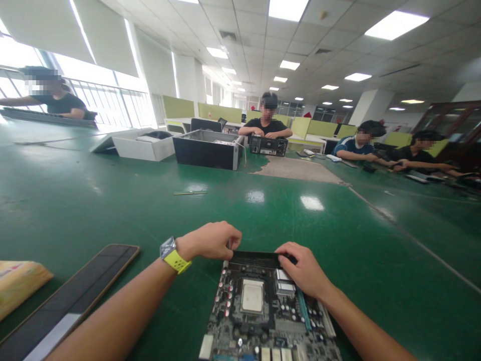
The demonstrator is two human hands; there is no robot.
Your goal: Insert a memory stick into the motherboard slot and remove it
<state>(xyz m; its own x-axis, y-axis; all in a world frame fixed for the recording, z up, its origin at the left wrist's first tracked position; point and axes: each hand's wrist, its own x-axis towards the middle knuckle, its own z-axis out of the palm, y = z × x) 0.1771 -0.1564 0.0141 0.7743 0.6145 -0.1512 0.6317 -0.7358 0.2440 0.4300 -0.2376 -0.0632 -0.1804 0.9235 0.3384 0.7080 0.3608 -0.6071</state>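
A motherboard [276, 326] lies flat on the green table in front of me, with a bare square metal-topped processor [252, 296] in its socket. Along its far edge runs a dark narrow strip that looks like a memory module [255, 257]. My left hand [214, 239], with a yellow-strapped watch on the wrist, pinches the strip's left end. At the other end, the thumb and fingers of my right hand [302, 265] close on it, above white connector blocks [284, 283]. Whether the strip sits fully in a slot I cannot tell.
A long dark-faced panel [86, 286] and a yellow packet [22, 283] lie to my left. Farther off are a thin stick [190, 193], an open computer case [206, 153] and a white box [143, 145]. Several people work around the table.
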